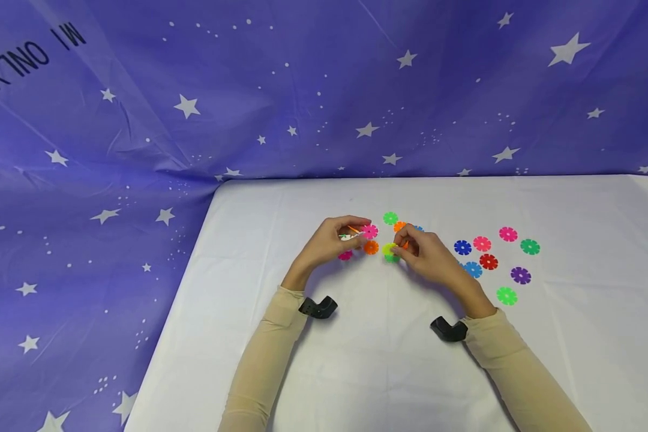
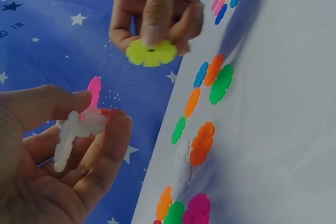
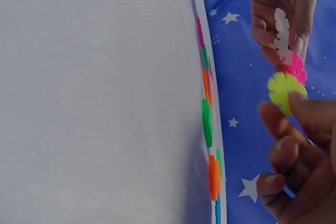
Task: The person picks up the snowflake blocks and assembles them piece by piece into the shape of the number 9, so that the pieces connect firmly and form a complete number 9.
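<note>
My left hand point(image 1: 326, 243) pinches a small joined piece of notched plastic discs, raised over the table. In the left wrist view its white discs point(image 2: 65, 145) sit at angles to each other, with a pink disc point(image 2: 94, 90) fitted to them. My right hand point(image 1: 431, 257) holds a yellow notched disc point(image 2: 151, 53) between thumb and fingers, a short way from the joined piece. In the right wrist view the yellow disc point(image 3: 283, 90) overlaps the pink one point(image 3: 297, 69). Beneath the hands, an orange disc point(image 1: 371, 247) and a green disc point(image 1: 390, 218) lie flat on the cloth.
A white-covered table point(image 1: 367, 372) stands against a purple starry backdrop point(image 1: 302, 78). Several more discs are scattered to the right, among them a purple disc point(image 1: 521, 275), a red disc point(image 1: 488, 261) and a light green disc point(image 1: 507, 296). Each wrist carries a black camera mount point(image 1: 318, 308).
</note>
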Action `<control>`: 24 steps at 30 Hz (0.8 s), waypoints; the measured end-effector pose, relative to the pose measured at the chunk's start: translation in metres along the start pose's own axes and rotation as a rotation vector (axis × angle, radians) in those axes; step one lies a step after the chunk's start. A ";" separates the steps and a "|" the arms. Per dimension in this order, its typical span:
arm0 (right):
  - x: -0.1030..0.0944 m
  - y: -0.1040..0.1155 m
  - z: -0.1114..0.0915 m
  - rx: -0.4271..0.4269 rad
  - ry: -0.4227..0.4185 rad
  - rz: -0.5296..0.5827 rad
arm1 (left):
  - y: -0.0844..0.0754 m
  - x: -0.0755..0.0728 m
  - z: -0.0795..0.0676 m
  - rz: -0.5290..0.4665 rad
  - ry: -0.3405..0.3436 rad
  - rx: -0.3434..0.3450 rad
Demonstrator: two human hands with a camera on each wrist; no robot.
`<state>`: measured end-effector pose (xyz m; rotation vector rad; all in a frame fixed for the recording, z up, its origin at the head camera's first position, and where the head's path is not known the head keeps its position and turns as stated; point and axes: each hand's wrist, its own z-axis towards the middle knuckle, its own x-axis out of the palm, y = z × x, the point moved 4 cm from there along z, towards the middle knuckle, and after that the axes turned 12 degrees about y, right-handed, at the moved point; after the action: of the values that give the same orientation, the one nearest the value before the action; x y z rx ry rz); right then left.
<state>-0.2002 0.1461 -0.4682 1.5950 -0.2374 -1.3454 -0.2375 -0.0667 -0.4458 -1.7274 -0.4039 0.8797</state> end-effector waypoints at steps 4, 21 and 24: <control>-0.005 0.003 -0.001 -0.026 -0.090 0.004 | 0.000 0.003 0.000 -0.025 0.026 -0.022; -0.009 0.008 -0.001 -0.030 -0.190 0.001 | -0.013 0.015 0.001 0.040 0.019 0.014; -0.008 0.009 0.000 -0.050 -0.194 -0.006 | -0.014 0.016 0.001 0.044 0.019 0.012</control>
<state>-0.1990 0.1475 -0.4556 1.4253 -0.3144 -1.5009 -0.2253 -0.0505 -0.4390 -1.7380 -0.3493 0.8951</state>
